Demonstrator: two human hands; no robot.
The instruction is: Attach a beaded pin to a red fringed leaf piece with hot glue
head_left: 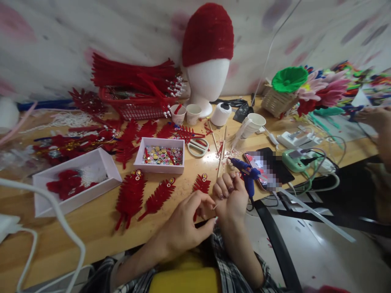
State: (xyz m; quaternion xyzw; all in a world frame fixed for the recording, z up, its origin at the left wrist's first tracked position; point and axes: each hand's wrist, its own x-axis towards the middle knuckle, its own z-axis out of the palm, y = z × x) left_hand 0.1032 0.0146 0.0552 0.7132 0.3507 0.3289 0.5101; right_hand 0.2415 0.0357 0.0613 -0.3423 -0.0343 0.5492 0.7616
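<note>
My left hand (195, 217) is held over the table's front edge, thumb and forefinger apart. Its forefinger tip meets the palm side of my right hand (232, 197), where a tiny pale sliver shows; I cannot tell whether it is a nail or a loose bit. The right hand is turned palm up with its fingers curled in, and anything inside them is hidden. Just behind it lies a blue glue gun (249, 175). Partly covered by my left hand is a red feather-shaped chenille piece (201, 183) with beads at its top. Two similar red pieces (130, 197) (159, 198) lie to the left.
A white box of gems (159, 169) and a white box with red pieces (76, 199) stand left. Scissors (198, 147), a phone (269, 167), power strips (297, 138) and a mannequin head (209, 77) stand around. Another person's hand (374, 120) is far right.
</note>
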